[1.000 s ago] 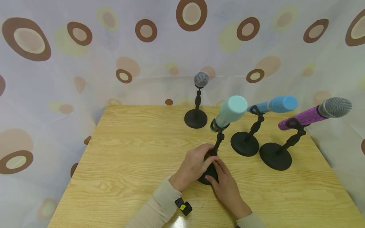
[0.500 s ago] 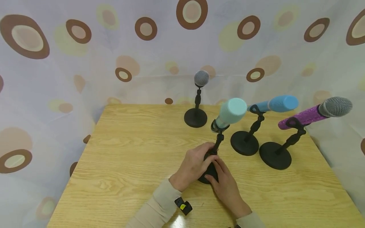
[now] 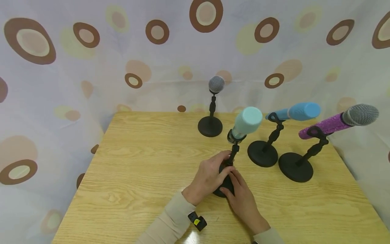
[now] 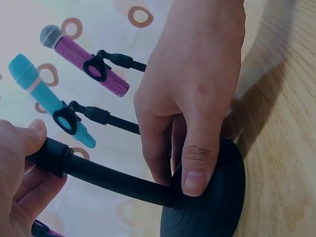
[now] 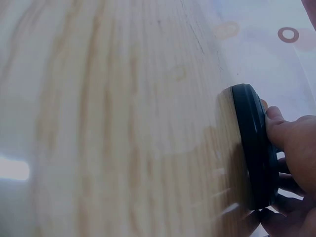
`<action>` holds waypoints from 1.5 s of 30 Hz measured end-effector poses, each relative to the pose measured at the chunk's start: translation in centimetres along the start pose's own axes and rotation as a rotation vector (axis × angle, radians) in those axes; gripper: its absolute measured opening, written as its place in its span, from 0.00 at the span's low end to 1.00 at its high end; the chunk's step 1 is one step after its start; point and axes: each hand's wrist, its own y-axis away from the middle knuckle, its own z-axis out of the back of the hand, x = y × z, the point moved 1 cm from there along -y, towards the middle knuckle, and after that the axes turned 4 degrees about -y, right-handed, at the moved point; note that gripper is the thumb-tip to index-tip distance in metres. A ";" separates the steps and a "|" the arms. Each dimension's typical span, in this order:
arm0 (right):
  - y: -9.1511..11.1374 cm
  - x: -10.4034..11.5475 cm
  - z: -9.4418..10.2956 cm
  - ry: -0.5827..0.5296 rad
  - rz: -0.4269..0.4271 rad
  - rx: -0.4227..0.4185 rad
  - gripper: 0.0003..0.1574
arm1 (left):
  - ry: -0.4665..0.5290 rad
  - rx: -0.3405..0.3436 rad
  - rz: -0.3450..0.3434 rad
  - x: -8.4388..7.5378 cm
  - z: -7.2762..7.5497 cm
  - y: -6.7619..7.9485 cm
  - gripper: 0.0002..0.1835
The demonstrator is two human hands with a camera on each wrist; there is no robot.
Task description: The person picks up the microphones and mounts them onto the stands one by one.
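A mint-green microphone (image 3: 247, 121) sits tilted in the clip of a black desktop microphone stand (image 3: 234, 154) near the table's front. My left hand (image 3: 208, 176) pinches the collar (image 4: 52, 156) on the stand's pole between thumb and fingers. Lower down, my right hand (image 3: 243, 200) grips the round black base (image 4: 217, 200), its thumb on top near the foot of the pole. In the right wrist view the base (image 5: 254, 148) stands on edge against the wood grain, fingers curled at its far side. The mint microphone lies outside both wrist views.
Three more black stands hold microphones: a silver-headed one (image 3: 216, 84) at the back, a blue one (image 3: 304, 111) to the right, and a glittery purple one (image 3: 330, 124) farther right. A patterned curtain (image 3: 170, 61) closes off the wooden table's (image 3: 137, 162) back and sides.
The mint microphone's head has sunk slightly and shifted a little left. Both hands keep their hold on the stand, and the other microphones stay where they were.
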 end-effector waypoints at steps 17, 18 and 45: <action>0.0 0.0 0.0 0.003 -0.026 0.035 0.42 | 0.034 0.017 0.014 0.3 -0.1 0.1 0.12; 0.0 0.0 0.0 0.005 -0.028 0.034 0.42 | 0.032 0.016 0.008 0.3 -0.1 0.1 0.12; 0.1 -0.1 0.0 -0.003 -0.027 0.029 0.40 | 0.043 0.005 0.018 0.2 -0.1 0.2 0.10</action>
